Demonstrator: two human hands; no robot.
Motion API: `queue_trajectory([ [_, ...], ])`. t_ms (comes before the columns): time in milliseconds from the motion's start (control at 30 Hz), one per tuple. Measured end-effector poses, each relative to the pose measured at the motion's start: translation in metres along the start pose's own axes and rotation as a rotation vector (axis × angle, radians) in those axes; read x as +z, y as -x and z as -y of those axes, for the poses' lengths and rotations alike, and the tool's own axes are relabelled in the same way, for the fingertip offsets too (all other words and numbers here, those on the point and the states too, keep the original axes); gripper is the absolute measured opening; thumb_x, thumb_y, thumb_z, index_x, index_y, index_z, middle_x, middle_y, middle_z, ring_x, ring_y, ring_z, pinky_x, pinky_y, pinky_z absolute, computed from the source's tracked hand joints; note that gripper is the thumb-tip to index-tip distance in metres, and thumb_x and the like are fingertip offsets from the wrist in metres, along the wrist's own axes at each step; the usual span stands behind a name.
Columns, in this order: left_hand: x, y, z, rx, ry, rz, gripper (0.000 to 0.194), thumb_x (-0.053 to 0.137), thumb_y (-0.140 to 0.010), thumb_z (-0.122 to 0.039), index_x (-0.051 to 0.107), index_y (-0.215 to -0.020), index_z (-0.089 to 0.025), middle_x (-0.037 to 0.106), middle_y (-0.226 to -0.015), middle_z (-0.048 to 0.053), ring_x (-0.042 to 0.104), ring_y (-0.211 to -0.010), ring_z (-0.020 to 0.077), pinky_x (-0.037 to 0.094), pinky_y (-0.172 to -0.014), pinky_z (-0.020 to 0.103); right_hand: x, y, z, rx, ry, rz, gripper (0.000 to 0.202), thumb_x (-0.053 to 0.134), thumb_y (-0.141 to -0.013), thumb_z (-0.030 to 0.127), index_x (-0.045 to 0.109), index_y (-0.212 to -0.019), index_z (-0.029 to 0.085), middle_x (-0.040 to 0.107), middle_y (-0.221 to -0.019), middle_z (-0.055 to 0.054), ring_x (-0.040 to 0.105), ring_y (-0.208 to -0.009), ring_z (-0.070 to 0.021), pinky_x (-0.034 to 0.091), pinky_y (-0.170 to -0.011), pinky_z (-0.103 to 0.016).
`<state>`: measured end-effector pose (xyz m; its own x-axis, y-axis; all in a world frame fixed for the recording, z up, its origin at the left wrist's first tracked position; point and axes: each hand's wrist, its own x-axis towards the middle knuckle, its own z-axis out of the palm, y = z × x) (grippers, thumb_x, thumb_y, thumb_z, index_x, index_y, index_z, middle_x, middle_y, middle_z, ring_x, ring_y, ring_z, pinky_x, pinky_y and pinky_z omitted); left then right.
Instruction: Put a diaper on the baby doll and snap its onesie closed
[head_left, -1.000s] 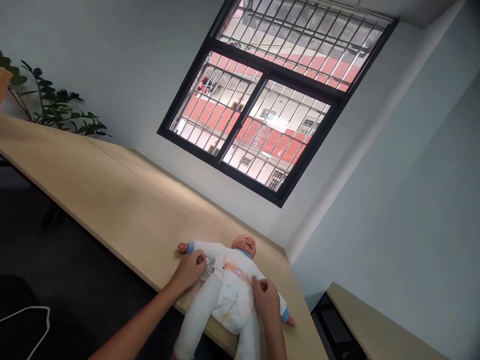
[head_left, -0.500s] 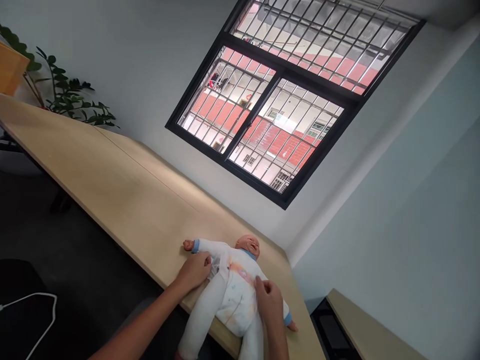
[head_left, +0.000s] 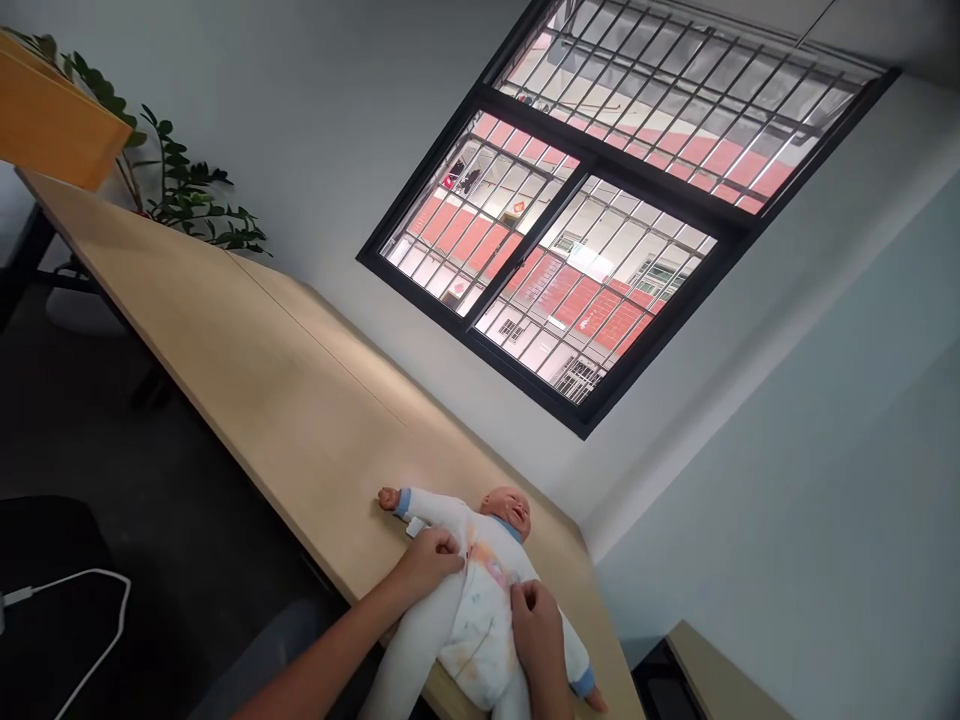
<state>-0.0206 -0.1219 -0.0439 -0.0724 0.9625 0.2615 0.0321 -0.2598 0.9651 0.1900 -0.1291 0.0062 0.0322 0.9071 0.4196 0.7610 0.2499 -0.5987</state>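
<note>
A baby doll (head_left: 433, 503) in a white suit with blue cuffs lies on its back on the table, head away from me and legs over the near edge. A white diaper (head_left: 480, 625) with a coloured print covers its front up to the waist. My left hand (head_left: 429, 562) pinches the diaper at the waist on the left side. On the opposite side my right hand (head_left: 537, 622) is closed, thumb and fingers together on the diaper's edge. A small white flap (head_left: 415, 526) sticks out beside the doll's waist. The fingertips partly hide what they grip.
The long wooden table (head_left: 285, 400) runs along the wall under a barred window (head_left: 592, 260). An orange box-like object (head_left: 64, 110) and a plant (head_left: 199, 205) are at the far left. A white cable (head_left: 112, 575) lies at lower left. A low cabinet (head_left: 720, 670) stands at right.
My left hand has moved inward from the doll's side to the front of the waist. My right hand stays at the other side. The view has shifted slightly.
</note>
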Motion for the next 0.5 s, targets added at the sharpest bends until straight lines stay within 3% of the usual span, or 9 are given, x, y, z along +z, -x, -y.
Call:
queue_trajectory([
  [167,-0.001,0.002,0.002,0.017,0.000,-0.055,0.011,0.054,-0.070,-0.028,0.048,-0.066,-0.021,0.054,-0.070,0.000,0.053,-0.073,0.0186,0.038,-0.067,0.028,0.001,-0.005,-0.026,0.114,-0.046,-0.076,0.026,0.047,-0.073,0.044,0.047,-0.055,0.024,0.060,-0.060,-0.007,0.057,-0.063,-0.0245,0.043,-0.062,-0.036],
  [267,-0.004,0.007,0.002,0.028,-0.026,-0.088,0.008,0.051,-0.073,-0.026,0.047,-0.068,-0.021,0.054,-0.072,-0.001,0.053,-0.075,0.0179,0.037,-0.067,0.027,-0.013,-0.001,-0.055,0.267,-0.218,-0.037,0.025,0.046,-0.074,0.044,0.047,-0.058,0.025,0.063,-0.061,-0.008,0.061,-0.061,-0.0249,0.046,-0.062,-0.036],
  [333,-0.004,0.009,0.001,0.029,-0.042,-0.099,0.008,0.051,-0.074,-0.025,0.047,-0.068,-0.020,0.053,-0.071,-0.001,0.052,-0.074,0.0176,0.036,-0.066,0.027,-0.026,0.004,-0.066,0.307,-0.141,-0.108,0.022,0.046,-0.074,0.043,0.047,-0.061,0.025,0.064,-0.062,-0.009,0.063,-0.064,-0.0271,0.047,-0.064,-0.038],
  [433,-0.004,0.010,-0.001,0.059,-0.038,-0.091,0.013,0.051,-0.074,-0.028,0.046,-0.065,-0.020,0.050,-0.068,-0.001,0.049,-0.070,0.0167,0.034,-0.063,0.027,-0.042,0.010,-0.060,0.208,0.150,-0.333,0.017,0.050,-0.071,0.041,0.050,-0.067,0.025,0.065,-0.070,-0.012,0.062,-0.072,-0.0317,0.044,-0.066,-0.042],
  [500,-0.005,0.012,-0.004,0.111,-0.014,-0.043,0.020,0.049,-0.076,-0.033,0.044,-0.061,-0.021,0.047,-0.064,-0.002,0.048,-0.068,0.0163,0.034,-0.064,0.027,-0.043,0.010,-0.039,0.094,0.116,-0.357,0.020,0.052,-0.072,0.043,0.054,-0.074,0.023,0.067,-0.081,-0.013,0.063,-0.081,-0.0325,0.046,-0.069,-0.041],
])
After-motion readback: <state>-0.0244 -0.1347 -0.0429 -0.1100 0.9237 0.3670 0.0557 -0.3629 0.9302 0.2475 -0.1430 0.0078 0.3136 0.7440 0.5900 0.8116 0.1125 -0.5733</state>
